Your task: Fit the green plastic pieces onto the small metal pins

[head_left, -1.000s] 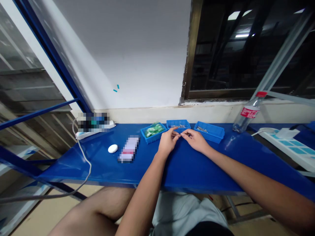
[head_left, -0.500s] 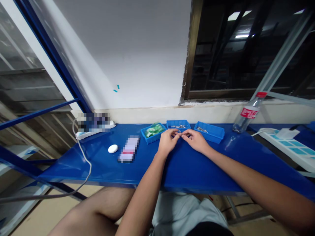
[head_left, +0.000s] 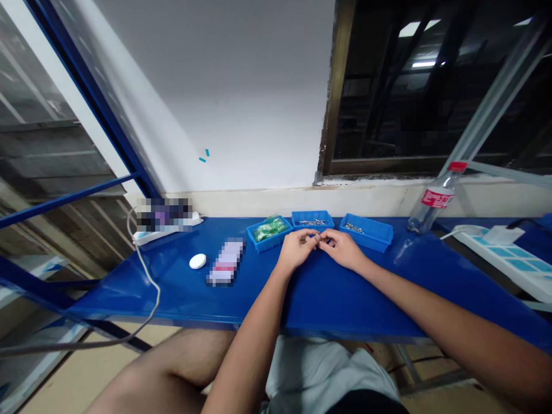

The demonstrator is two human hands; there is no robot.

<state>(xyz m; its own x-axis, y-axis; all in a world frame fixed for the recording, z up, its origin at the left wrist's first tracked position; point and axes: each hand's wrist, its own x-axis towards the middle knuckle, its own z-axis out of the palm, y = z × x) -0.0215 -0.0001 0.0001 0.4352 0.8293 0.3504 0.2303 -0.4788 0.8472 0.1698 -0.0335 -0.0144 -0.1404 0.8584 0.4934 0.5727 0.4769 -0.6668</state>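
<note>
Close work here, over the desk (head_left: pixel 345 305)!
Left hand (head_left: pixel 297 250) and right hand (head_left: pixel 342 248), fingers pinching a tiny piece (head_left: pixel 318 234) too small to identify, near the middle blue tray (head_left: pixel 313 215).

- A small, bright piece (head_left: pixel 318 234) is sitting between the meeting fingertips of the left hand (head_left: pixel 301 247) and right hand (head_left: pixel 339 247); the fingers are mostly hiding its shape.
- A blue left tray (head_left: pixel 260 248) is standing upright at an angle, holding green plastic packaging (head_left: pixel 269 229).
- A blue middle tray (head_left: pixel 312 214) is standing just behind the fingers, containing slim silvery parts (head_left: pixel 314 222).
- A blue right tray (head_left: pixel 374 240) is slanting beside it, containing short silvery parts (head_left: pixel 354 227) toward its left end.
</note>
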